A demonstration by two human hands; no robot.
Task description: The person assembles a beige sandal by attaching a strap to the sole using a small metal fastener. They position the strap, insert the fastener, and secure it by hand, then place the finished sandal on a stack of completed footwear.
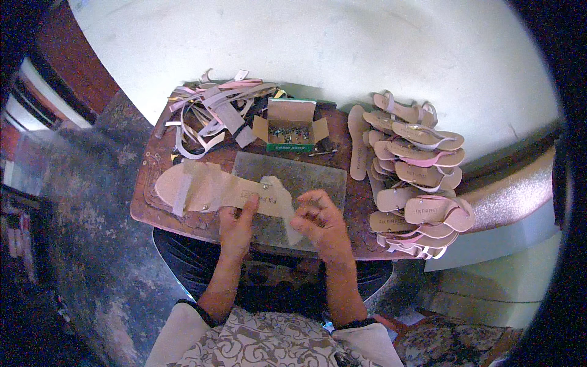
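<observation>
A beige sandal (pixel 229 188) lies sideways in front of me, its front to the left and its heel over a grey slab. My left hand (pixel 237 223) grips its near edge, thumb on top of the footbed and fingers underneath. A pale strap (pixel 183 191) crosses the front part. At the heel end a pale back strap (pixel 286 223) hangs toward me, with a shiny stud on its far side. Close against this strap, my right hand (pixel 321 221) has its fingers curled in toward the thumb. What they hold, if anything, is too small to make out.
The grey slab (pixel 324 180) rests on a brown wooden table (pixel 145 199). Behind it stands an open green box (pixel 290 147) of small metal pieces. Loose straps (pixel 220 107) are heaped at the far left. Several sandals (pixel 428 174) are piled along the right, by a white wall (pixel 318 49).
</observation>
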